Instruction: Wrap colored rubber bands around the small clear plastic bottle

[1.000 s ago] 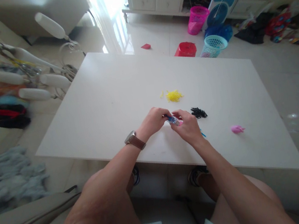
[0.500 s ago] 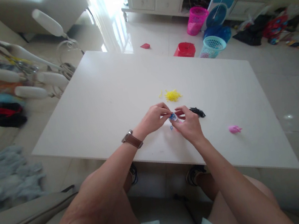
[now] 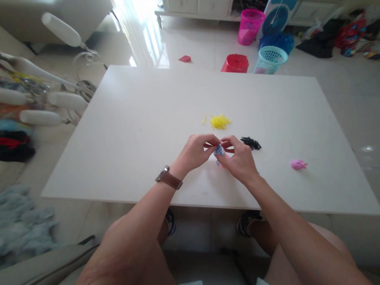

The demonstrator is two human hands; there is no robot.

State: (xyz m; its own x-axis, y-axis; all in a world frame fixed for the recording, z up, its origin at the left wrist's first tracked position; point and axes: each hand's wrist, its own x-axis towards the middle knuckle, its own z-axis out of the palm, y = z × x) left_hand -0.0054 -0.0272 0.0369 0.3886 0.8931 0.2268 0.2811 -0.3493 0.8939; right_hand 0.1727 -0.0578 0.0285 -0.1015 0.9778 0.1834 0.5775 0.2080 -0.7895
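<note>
Over the white table, my left hand and my right hand meet at a small blue-and-white object. Both sets of fingers are closed on it; its exact kind is too small to make out. Under my right hand, small pink and blue bits partly show on the tabletop. Just right of that hand lies a pile of thin black pieces. Beyond my fingers is a heap of thin yellow strips, with one strip lying apart to its left.
A small pink figure lies on the table's right side. Past the far edge stand a red stool, a light-blue basket and a pink basket. A white metal lamp-like frame stands by the left edge.
My fingertips have drawn closer together around the blue-and-white object, the right-hand fingers shifting slightly left. The piles and the pink figure have stayed in place.
</note>
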